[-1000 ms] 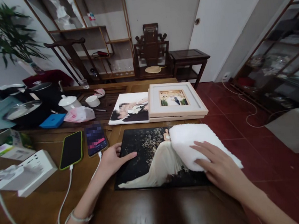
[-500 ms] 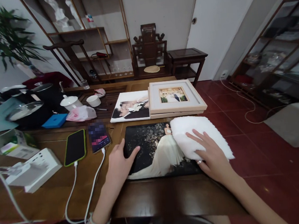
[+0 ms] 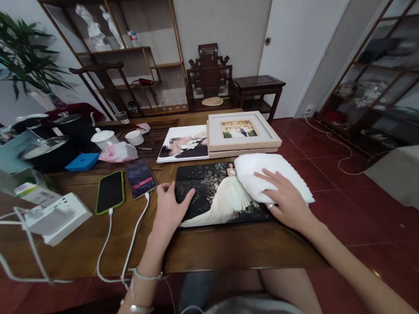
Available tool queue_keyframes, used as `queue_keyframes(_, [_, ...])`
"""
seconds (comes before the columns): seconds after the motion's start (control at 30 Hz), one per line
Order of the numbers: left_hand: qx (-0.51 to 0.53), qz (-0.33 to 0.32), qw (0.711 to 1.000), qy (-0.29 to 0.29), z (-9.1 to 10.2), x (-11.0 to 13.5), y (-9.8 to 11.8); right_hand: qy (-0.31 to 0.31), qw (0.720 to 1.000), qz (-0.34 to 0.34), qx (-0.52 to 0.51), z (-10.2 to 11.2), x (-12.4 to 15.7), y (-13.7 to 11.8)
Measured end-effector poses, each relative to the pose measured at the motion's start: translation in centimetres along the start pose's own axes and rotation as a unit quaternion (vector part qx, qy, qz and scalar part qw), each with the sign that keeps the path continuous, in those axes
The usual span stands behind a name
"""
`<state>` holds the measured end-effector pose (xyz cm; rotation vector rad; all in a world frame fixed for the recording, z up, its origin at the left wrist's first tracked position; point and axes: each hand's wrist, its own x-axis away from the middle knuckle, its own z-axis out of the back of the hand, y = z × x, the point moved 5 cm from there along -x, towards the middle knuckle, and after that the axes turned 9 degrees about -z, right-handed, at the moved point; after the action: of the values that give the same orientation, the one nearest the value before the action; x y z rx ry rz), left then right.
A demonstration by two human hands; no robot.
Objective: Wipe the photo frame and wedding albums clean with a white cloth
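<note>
A dark photo panel (image 3: 213, 196) with a figure in a long white gown lies flat on the wooden table before me. My left hand (image 3: 170, 202) holds its left edge, thumb over the picture and fingers bent along the side. On the panel's right part rests a fluffy white cloth (image 3: 257, 172), folded into a thick pad. My right hand (image 3: 284, 197) presses on the cloth from above, fingers bent into its pile, a ring showing on one finger. The cloth hides the panel's right end.
Behind the panel lie a white-edged photo print (image 3: 185, 152) and stacked pale wooden picture frames (image 3: 278, 143). To the left are two charging phones (image 3: 109, 192), a white power strip (image 3: 67, 228), a blue box (image 3: 81, 162) and a lidded teapot (image 3: 103, 137). White cables cross the table's left side.
The camera view has shifted, so the table sits higher in the picture. My left fingers are more bent at the panel's edge. My right hand stays on the cloth in about the same place.
</note>
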<state>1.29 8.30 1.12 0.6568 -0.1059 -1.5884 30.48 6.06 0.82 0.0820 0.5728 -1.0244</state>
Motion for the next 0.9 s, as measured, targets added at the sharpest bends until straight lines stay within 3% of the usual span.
queue_keyframes(0.43, [0.02,-0.21,0.975,-0.065,-0.2,1.8,2.0,-0.005,1.0,-0.007,0.006,-0.3,0.0,0.5])
queue_keyframes(0.9, [0.006,-0.231,0.971,-0.065,-0.4,1.9,2.0,-0.003,1.0,-0.014,0.021,-0.4,-0.1,0.4])
